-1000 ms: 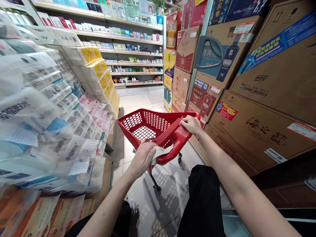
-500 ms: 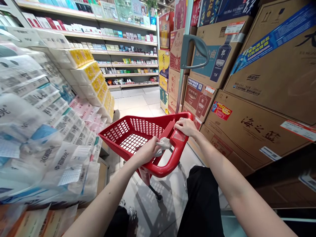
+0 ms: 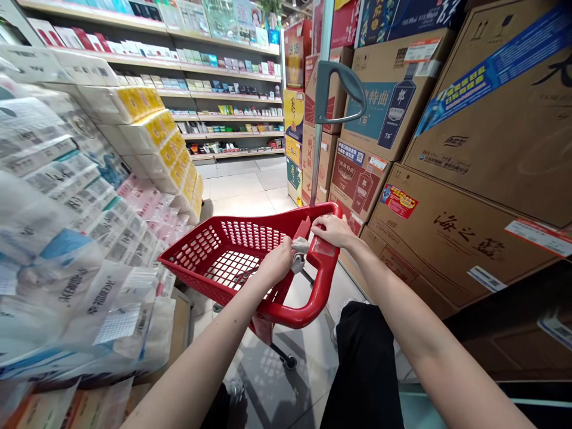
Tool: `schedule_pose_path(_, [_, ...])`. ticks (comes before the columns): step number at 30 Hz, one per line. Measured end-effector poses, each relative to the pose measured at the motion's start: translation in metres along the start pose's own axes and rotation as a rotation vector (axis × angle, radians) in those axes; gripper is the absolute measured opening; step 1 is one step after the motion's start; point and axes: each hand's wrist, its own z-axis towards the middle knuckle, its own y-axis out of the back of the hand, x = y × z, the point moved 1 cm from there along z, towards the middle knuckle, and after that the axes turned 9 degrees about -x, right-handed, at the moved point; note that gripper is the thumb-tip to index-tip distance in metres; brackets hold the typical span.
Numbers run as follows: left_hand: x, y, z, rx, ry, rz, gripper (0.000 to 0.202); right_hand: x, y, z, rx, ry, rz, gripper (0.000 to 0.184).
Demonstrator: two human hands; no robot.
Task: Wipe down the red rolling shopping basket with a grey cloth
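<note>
A red plastic shopping cart (image 3: 313, 298) stands in front of me, its perforated basket pointing forward and left. My right hand (image 3: 331, 230) is closed over the right side of its looped handle. A crumpled greyish-white cloth (image 3: 300, 250) is pinched in my left hand (image 3: 277, 261), between the handle loop and the basket's back edge. The cloth touches or hangs close to the cart; I cannot tell which. Some of my left fingers are hidden behind the hand. Through the basket's grid the pale floor shows.
Brown cartons (image 3: 473, 220) are stacked high on the right. A glass door's grey handle (image 3: 322, 92) stands upright before them. Wrapped tissue packs (image 3: 147, 128) pile up on the left. Shelves of small boxes (image 3: 223, 71) line the back, beyond a tiled floor (image 3: 239, 185).
My left hand has moved up and forward with the cloth, which now hangs bunched lower. The cart sits slightly further left in view. My right hand keeps its hold on the handle.
</note>
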Motion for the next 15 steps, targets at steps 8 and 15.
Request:
schedule_pose_path(8, [0.010,-0.023,0.068,-0.030,0.012,-0.098,0.028,0.002,0.000,-0.004,-0.039,0.022,0.035,0.033])
schedule_pose_path(15, [0.012,-0.035,0.119,-0.049,0.027,-0.096,0.028,0.003,-0.002,0.000,-0.039,0.024,-0.001,0.035])
